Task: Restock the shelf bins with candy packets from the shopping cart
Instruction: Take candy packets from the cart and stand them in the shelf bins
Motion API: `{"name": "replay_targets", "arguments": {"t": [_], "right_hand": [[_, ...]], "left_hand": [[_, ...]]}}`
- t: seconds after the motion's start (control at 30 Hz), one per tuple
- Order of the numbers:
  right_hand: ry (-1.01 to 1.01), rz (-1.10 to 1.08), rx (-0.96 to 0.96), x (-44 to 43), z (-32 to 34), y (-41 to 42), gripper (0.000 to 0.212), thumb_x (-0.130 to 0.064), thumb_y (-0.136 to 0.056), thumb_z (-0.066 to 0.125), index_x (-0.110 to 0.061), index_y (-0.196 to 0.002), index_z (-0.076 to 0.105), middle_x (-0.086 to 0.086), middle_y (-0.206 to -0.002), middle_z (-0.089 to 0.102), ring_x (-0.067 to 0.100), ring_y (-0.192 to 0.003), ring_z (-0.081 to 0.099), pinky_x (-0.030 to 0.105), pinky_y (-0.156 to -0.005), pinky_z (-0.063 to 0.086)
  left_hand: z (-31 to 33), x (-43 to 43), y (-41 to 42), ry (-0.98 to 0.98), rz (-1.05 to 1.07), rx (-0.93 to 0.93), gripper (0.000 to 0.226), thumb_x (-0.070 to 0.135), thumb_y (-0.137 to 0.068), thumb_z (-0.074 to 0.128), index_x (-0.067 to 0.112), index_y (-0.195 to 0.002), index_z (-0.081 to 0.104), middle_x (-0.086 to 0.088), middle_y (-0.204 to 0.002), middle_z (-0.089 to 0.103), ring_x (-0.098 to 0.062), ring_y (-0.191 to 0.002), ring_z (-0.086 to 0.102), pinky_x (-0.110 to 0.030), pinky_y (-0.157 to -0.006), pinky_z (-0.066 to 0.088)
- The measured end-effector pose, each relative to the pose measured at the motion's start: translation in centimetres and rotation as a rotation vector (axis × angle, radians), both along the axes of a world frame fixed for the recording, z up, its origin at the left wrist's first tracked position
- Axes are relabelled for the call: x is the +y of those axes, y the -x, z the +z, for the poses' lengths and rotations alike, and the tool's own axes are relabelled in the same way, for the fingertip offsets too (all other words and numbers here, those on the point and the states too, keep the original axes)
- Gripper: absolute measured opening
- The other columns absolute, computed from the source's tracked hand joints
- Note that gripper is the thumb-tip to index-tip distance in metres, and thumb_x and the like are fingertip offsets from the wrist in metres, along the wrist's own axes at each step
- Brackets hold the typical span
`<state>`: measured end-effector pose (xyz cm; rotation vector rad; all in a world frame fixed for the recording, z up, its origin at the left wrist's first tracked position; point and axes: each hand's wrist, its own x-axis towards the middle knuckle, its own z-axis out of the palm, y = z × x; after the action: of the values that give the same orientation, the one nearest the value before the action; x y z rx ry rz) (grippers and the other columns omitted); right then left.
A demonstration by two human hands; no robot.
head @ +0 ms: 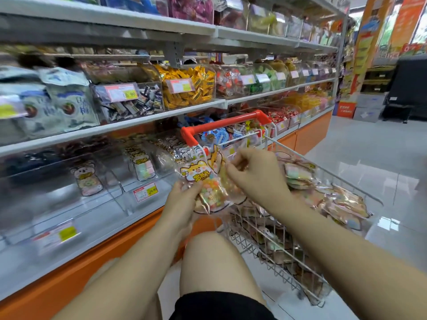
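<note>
My left hand grips a small stack of clear candy packets printed with a yellow cartoon animal, held over the near left corner of the shopping cart. My right hand pinches the right edge of the same stack with curled fingers. The wire cart has a red handle and is heaped with several more pastel candy packets. On the lowest shelf to the left stand clear plastic bins; one holds a bear-shaped packet, another a similar packet.
Upper shelves carry bins of wrapped sweets, among them yellow candies and dark ones. An orange plinth runs under the shelving. My bare knee sits between shelf and cart. Glossy tiled floor stretches to the right.
</note>
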<state>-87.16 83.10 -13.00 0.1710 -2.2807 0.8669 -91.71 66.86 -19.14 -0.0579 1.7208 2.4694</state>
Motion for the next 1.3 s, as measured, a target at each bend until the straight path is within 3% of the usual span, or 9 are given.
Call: {"name": "replay_targets", "arguments": {"t": [0.17,0.27,0.4,0.5,0.67,0.73,0.9,1.1,1.3], "right_hand": [[0.192,0.248,-0.169,-9.1,-2.3,3.7,0.024,-0.022,-0.084,0.075,-0.014,-0.066,0.062,-0.001,-0.063,0.062,0.008,-0.061,0.056,0.022,-0.06,0.042],[0.221,0.332,-0.242,-13.7,-3.5,5.1,0.027,-0.024,-0.085,0.075,-0.015,-0.064,0.061,-0.002,-0.062,0.061,0.005,-0.058,0.053,0.016,-0.058,0.04],[0.131,0.491,-0.299,-19.5,-3.2,6.0,0.031,-0.024,-0.095,0.064,-0.01,-0.067,0.065,0.001,-0.063,0.058,0.016,-0.063,0.052,0.037,-0.068,0.041],[0.117,0.648,-0.385,-22.8,-3.1,6.9,0.013,-0.014,-0.094,0.065,-0.007,-0.097,0.076,-0.002,-0.084,0.067,0.01,-0.072,0.059,0.028,-0.072,0.047],[0.164,0.641,-0.526,-28.5,-4.2,9.9,0.066,-0.032,-0.08,0.082,-0.015,-0.137,0.052,-0.005,-0.128,0.054,0.01,-0.114,0.053,0.022,-0.09,0.045],[0.26,0.681,-0.702,-31.2,-3.8,10.6,0.08,-0.027,-0.079,0.083,-0.015,-0.145,0.038,-0.006,-0.128,0.048,0.01,-0.113,0.052,0.016,-0.081,0.046],[0.656,1.032,-1.042,-39.0,-3.6,13.0,0.035,0.008,-0.088,0.064,-0.001,-0.121,0.057,0.022,-0.114,0.07,0.032,-0.101,0.069,0.034,-0.079,0.059],[0.241,1.165,-0.828,-48.1,-3.2,14.8,0.032,0.013,-0.078,0.072,-0.015,-0.089,0.061,0.001,-0.085,0.072,0.012,-0.08,0.07,0.025,-0.076,0.058],[-0.403,0.961,-0.54,-56.1,-5.6,20.2,0.04,-0.023,-0.072,0.083,-0.013,-0.101,0.058,0.004,-0.102,0.067,0.023,-0.094,0.064,0.039,-0.082,0.055]], "left_hand": [[-0.4,-6.0,0.2,-0.024,0.176,-0.006,0.046,0.023,-0.095,0.065,0.015,-0.137,0.046,-0.015,-0.129,0.063,-0.034,-0.111,0.066,-0.065,-0.088,0.053],[-0.6,-9.5,0.4,-0.05,0.267,-0.018,0.036,0.024,-0.098,0.061,0.02,-0.132,0.05,-0.012,-0.118,0.069,-0.025,-0.092,0.072,-0.047,-0.077,0.06],[-0.6,-15.3,0.1,-0.05,0.391,-0.019,0.032,0.029,-0.101,0.057,0.013,-0.129,0.056,-0.009,-0.107,0.072,-0.019,-0.076,0.071,-0.033,-0.057,0.059],[0.1,-19.5,-0.7,-0.088,0.401,-0.016,0.029,0.035,-0.103,0.051,0.012,-0.112,0.066,-0.007,-0.091,0.075,-0.02,-0.072,0.072,-0.038,-0.067,0.06],[-0.6,-25.5,-1.1,0.087,0.447,0.024,0.025,0.014,-0.093,0.068,0.019,-0.117,0.063,-0.006,-0.11,0.074,-0.024,-0.095,0.073,-0.041,-0.086,0.057],[-0.8,-28.0,-1.1,0.122,0.5,0.035,0.032,0.011,-0.092,0.068,0.018,-0.122,0.06,-0.007,-0.11,0.074,-0.017,-0.085,0.074,-0.03,-0.072,0.057],[-0.2,-35.2,-1.6,0.234,0.596,0.038,0.03,0.024,-0.093,0.069,0.03,-0.119,0.055,0.001,-0.102,0.076,-0.011,-0.082,0.073,-0.018,-0.054,0.05],[-0.8,-45.6,-1.6,0.539,0.628,-0.01,0.024,0.013,-0.093,0.068,0.028,-0.109,0.057,0.006,-0.108,0.071,-0.011,-0.103,0.069,-0.028,-0.09,0.055],[-4.4,-52.8,2.8,0.684,0.61,-0.124,0.039,-0.001,-0.091,0.067,0.011,-0.125,0.053,-0.001,-0.117,0.07,-0.003,-0.096,0.065,-0.009,-0.073,0.052]]}}
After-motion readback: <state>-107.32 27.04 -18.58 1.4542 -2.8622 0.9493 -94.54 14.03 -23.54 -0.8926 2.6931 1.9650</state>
